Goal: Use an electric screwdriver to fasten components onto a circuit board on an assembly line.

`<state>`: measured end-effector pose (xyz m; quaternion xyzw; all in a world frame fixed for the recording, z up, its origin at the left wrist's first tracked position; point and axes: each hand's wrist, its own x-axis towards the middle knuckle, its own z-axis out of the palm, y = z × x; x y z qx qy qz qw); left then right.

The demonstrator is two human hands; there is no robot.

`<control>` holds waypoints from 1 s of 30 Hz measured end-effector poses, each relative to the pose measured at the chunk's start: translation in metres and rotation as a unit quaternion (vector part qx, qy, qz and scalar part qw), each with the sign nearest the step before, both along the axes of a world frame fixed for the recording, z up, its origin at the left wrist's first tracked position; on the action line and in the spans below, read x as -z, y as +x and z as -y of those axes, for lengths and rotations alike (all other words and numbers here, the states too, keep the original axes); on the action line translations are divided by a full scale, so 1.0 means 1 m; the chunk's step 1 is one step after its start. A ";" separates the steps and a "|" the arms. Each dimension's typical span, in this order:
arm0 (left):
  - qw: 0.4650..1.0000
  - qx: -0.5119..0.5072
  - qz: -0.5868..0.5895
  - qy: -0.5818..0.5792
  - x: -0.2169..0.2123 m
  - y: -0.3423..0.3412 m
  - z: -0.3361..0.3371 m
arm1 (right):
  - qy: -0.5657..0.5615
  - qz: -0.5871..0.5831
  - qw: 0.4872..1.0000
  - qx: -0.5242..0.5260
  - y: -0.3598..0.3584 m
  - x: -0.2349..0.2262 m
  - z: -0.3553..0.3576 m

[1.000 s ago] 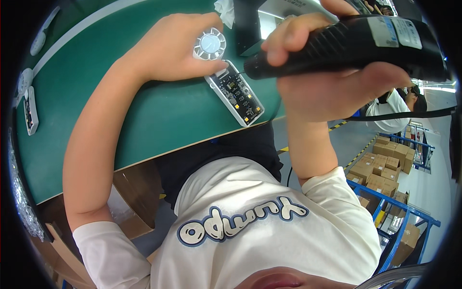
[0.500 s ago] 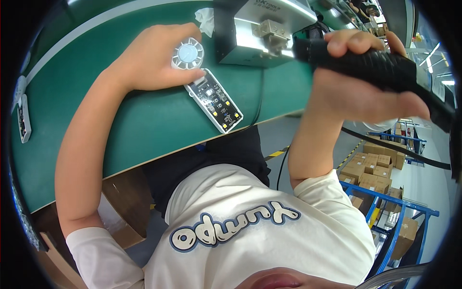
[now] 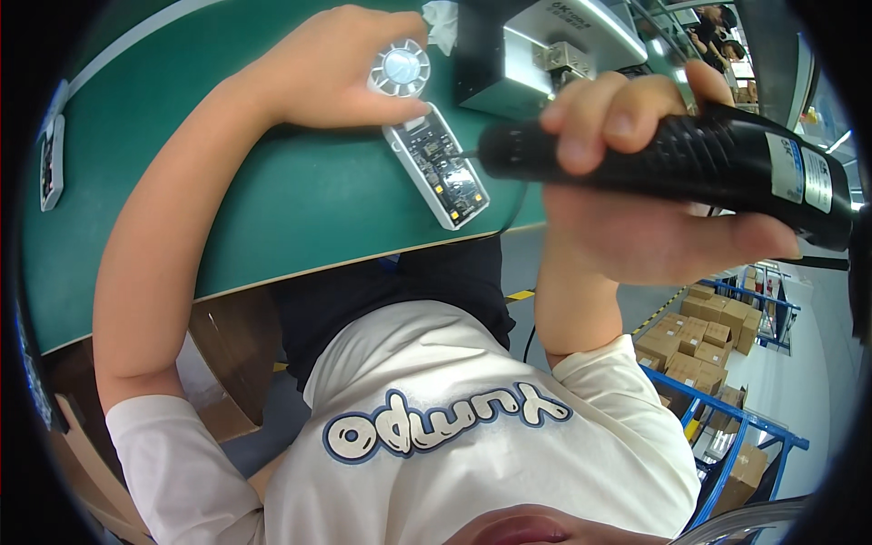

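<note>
My left hand (image 3: 341,68) grips a white plastic device with a round, ribbed head (image 3: 401,69) between fingers and thumb. Its long open housing shows a black circuit board (image 3: 442,165) with small yellow parts, resting on the green mat. My right hand (image 3: 618,173) is wrapped round a black electric screwdriver (image 3: 690,159), held nearly level. The screwdriver's thin bit (image 3: 468,154) points left and appears to meet the board's right side; whether it sits on a screw is too small to tell.
A metal screw feeder box (image 3: 554,54) stands behind the screwdriver, beside a crumpled white tissue (image 3: 441,25). Another white housing (image 3: 52,163) lies at the far left of the green table (image 3: 300,218). Cardboard boxes (image 3: 686,336) and a blue rack (image 3: 754,418) are at the right.
My right hand has brought the screwdriver left from the feeder box, so its bit is now at the circuit board. The left hand keeps its hold on the device; the whole view has shifted slightly.
</note>
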<state>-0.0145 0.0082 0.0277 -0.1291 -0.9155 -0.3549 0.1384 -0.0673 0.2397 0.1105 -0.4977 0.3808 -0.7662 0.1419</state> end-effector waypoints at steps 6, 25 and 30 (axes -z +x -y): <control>1.000 0.004 -0.025 -0.009 -0.008 0.002 -0.001 | 0.003 0.001 1.000 -0.012 -0.004 0.015 0.023; 0.999 -0.003 -0.026 -0.025 -0.005 0.003 0.000 | -0.058 -0.069 0.991 0.096 -0.046 -0.022 -0.028; 1.000 0.000 -0.009 -0.017 -0.001 0.006 0.003 | -0.041 -0.065 0.974 0.213 -0.076 -0.008 -0.026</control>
